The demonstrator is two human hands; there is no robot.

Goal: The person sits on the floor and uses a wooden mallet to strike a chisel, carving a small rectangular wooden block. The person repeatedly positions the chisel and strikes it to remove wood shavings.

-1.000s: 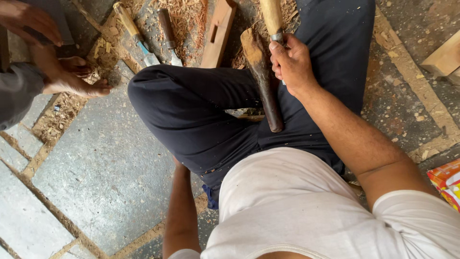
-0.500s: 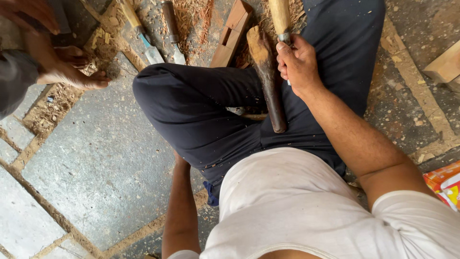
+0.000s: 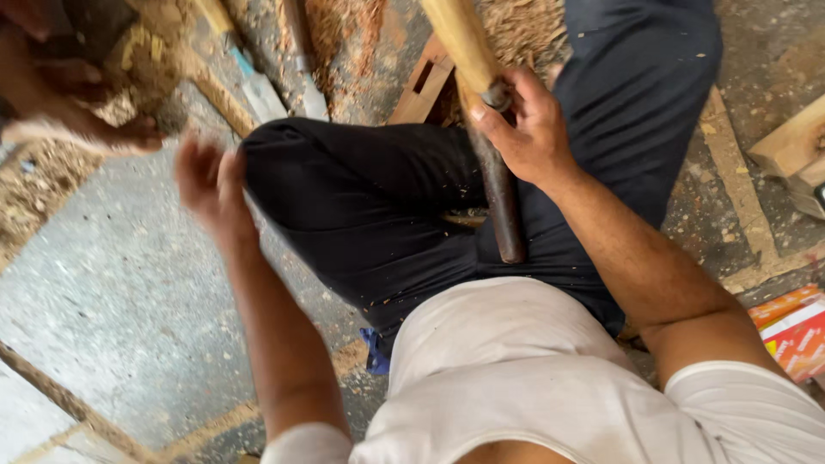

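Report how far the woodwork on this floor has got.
Done: wood shavings lie heaped on the stone floor, so cutting has happened. In hand: the right hand grips a pale wooden handle beside a dark iron bar lying across the lap; the left hand is raised and blurred, holding nothing. Left: cannot tell; no finished piece shows.

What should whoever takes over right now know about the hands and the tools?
Right hand: gripping a pale wooden handle together with a dark rod that lies across the lap.
Left hand: raised, open, holding nothing, beside the bent knee.
Chisels lie on the floor among sawdust. Another person's hands work at top left.
Done and left: cannot tell from this view.
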